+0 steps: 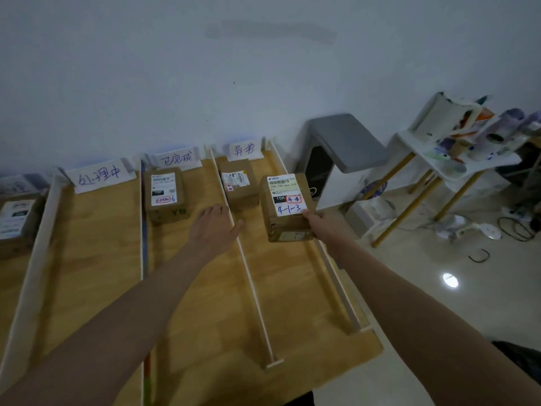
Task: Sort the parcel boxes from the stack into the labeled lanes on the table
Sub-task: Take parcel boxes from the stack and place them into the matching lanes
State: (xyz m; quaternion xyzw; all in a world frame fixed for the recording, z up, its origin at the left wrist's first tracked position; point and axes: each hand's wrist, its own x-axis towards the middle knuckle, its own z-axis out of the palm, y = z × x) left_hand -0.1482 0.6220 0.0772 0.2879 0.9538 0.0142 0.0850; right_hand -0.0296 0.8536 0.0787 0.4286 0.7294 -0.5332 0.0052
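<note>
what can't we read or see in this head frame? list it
- Brown cardboard box at far left: cut by the frame edge; its lane sign is blurred.
- Fingers of the right hand: hidden behind the brown cardboard box marked 4-1-3.
- Small print on the white shipping labels: too small.
- Clutter on the white side table: blurred.
- Parcel stack: outside the frame.

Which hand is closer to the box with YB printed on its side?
The left hand: it hovers just right of the YB box, not touching. The right hand is a lane away, gripping the 4-1-3 box.
</note>
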